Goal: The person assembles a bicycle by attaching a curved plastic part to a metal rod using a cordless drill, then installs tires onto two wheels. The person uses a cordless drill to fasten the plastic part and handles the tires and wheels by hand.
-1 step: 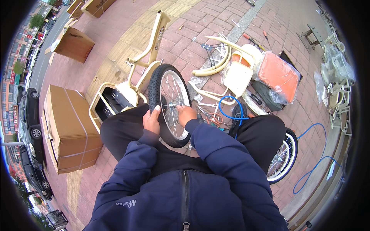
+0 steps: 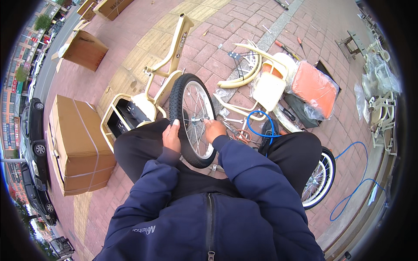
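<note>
A small bicycle wheel point(image 2: 176, 101) with a black knobbly tyre, white rim and spokes stands upright between my knees. My left hand point(image 2: 171, 138) is closed on the near left side of its tyre, thumb up. Just right of the hub point(image 2: 196, 120), my right hand point(image 2: 214, 130) has its fingers curled and pressed together at the spokes; what they pinch, if anything, is hidden. Behind the wheel lies a cream bicycle frame point(image 2: 175, 51) with a cream carrier point(image 2: 114, 104) at its left end. Whether wheel and frame are joined, I cannot tell.
Right of the wheel lie cream mudguards point(image 2: 238, 81), an open-end wrench point(image 2: 235, 120), orange-handled scissors point(image 2: 244, 136), a blue hose point(image 2: 249, 126) and a plastic-wrapped orange seat pad point(image 2: 314, 89). Another wheel point(image 2: 333, 174) rests by my right knee. A strapped cardboard box point(image 2: 80, 148) stands left.
My right hand has shifted slightly right, away from the hub. My left hand stays on the tyre, and the wheel has barely moved.
</note>
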A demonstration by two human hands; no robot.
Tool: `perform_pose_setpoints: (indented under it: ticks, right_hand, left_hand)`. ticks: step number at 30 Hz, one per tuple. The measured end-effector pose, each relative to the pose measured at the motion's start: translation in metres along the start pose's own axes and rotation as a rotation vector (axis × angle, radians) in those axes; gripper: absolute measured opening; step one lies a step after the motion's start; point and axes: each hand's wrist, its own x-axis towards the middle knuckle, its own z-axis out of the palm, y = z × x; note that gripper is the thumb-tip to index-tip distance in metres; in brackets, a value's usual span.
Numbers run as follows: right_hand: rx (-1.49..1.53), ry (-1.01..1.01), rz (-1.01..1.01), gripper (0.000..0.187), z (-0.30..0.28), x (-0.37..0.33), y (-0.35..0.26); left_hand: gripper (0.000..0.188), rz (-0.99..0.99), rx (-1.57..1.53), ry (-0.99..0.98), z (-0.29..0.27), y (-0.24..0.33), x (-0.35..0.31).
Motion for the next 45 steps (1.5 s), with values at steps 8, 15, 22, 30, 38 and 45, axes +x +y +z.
perform_pose_setpoints:
  ticks: [8,15,22,30,38,45]
  right_hand:
    - [0.507,-0.197,-0.042,0.081,-0.033,-0.014,-0.013]
    - [0.551,-0.298,-0.167,0.059,-0.058,-0.032,-0.058]
    - [0.284,-0.27,-0.208,0.067,-0.043,-0.011,-0.049]
    - [-0.015,-0.49,-0.019,0.062,0.006,-0.058,0.038]
    - [-0.831,-0.548,-0.481,0.027,0.027,-0.025,0.112]
    - [1.028,-0.28,0.575,0.032,-0.003,0.0,0.048]
  left_hand:
    - [0.039,-0.283,-0.617,-0.313,0.013,0.009,0.0]
    - [0.039,-0.262,-0.565,-0.33,0.026,0.022,-0.012]
    - [0.034,-0.304,-0.492,-0.258,0.016,0.022,0.015]
    - [0.051,0.017,0.101,0.036,0.007,0.028,0.033]
    - [0.04,0.11,0.463,-0.101,-0.002,0.056,0.076]
    - [0.02,0.587,0.821,-0.056,0.001,0.047,0.057]
